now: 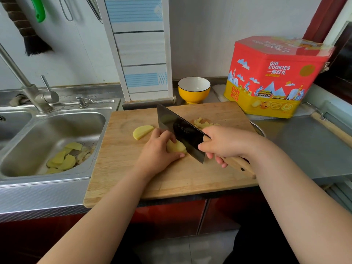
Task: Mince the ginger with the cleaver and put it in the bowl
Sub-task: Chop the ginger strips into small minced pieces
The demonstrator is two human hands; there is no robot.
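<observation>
Centre of frame: wooden cutting board [118, 168] lies on the steel counter [304, 145], w/ its lower edge hanging over the counter front. Left hand [158, 149] sits mid-board, fingers curled over a peeled ginger chunk [176, 146], thumb tucked under it at the lower side, pinning it to the board. Right hand [226, 142] is just right of it, fingers wrapped round the wooden handle of the cleaver [182, 130]; the handle end sticks out toward lower right. Dark blade runs diagonally from the hand up-left, edge down, resting vs. the right face of the held chunk.

Other ginger: a half-round slice [142, 131] lies flat on the board, up-left of the left hand, apart from it. A small heap of chopped ginger bits [202, 123] sits behind the blade, partly hidden by the right hand.

Yellow bowl [194, 90], white inside, stands upright past the board's far edge, upper centre. Can't tell if anything is in it.

Right of the bowl: red & yellow cookie tin [276, 77]. Left side of frame: steel sink [57, 119] w/ pale peelings [64, 159] in its basin; faucet [30, 86] above it.
</observation>
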